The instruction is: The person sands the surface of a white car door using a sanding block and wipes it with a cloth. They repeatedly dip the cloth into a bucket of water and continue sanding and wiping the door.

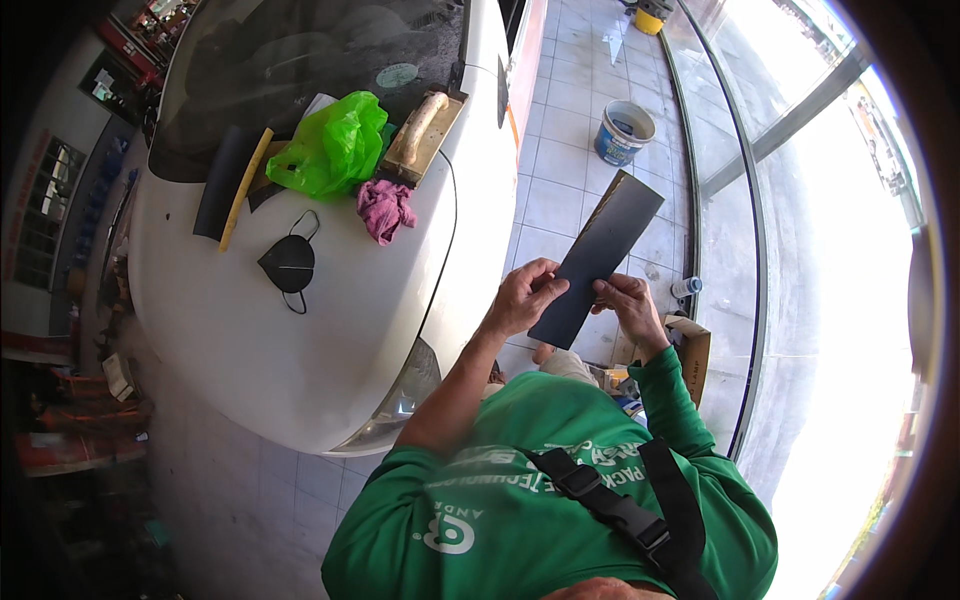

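Observation:
In front of my body I hold a long, dark grey strip [603, 250] that looks like sandpaper. It is tilted, its far end toward the upper right, with a yellowish, rough-looking edge on its far left side. My left hand [527, 298] pinches its left edge near the lower end, thumb on top. My right hand [627, 302] pinches the opposite edge, also with the thumb on top; the fingers under the strip are partly hidden. To the left is the white car hood [330, 350], with a trowel-like tool [425, 135] lying on it.
A bright green plastic bag [335, 145], a pink rag [385, 210], a black face mask [288, 264], a yellow strip [245, 190] and a dark sheet [215, 185] lie on the hood. A bucket [625, 133] stands on the tiles. A cardboard box [692, 355] and glass panels are at right.

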Demonstrator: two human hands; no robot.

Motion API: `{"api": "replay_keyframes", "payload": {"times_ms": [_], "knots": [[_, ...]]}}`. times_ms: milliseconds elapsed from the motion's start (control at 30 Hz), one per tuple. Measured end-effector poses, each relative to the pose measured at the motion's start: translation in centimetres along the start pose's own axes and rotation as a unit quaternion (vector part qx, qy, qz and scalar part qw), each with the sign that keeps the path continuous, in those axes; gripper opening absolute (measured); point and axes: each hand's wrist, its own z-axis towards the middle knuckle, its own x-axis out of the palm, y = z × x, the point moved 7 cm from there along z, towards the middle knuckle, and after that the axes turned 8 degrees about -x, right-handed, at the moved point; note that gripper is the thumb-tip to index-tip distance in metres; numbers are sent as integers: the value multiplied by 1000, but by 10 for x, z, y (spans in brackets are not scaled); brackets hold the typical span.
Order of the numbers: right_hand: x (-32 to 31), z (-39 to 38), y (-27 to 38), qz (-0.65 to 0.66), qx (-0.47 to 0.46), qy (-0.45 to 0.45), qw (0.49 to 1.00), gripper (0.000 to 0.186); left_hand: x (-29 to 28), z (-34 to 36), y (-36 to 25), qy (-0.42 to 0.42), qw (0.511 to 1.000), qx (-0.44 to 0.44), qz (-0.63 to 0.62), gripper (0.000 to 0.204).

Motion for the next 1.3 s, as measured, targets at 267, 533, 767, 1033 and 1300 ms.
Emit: {"api": "replay_keyframes", "payload": {"times_ms": [267, 533, 767, 1033, 1300], "knots": [[-19, 32, -5, 33, 5, 39, 999, 32, -1, 15, 2, 16, 995, -51, 82, 17], [-34, 49, -37, 27, 36, 110, 993, 35, 4, 28, -2, -25, 993, -56, 103, 31], [-19, 6, 5, 112, 13, 105, 988, 63, 9, 26, -18, 16, 991, -7, 129, 19], [111, -75, -23, 140, 85, 148, 975, 40, -31, -44, -39, -48, 995, 59, 61, 21], [222, -138, -46, 127, 137, 125, 975, 40, -103, -153, 13, -94, 995, -16, 17, 22]]}}
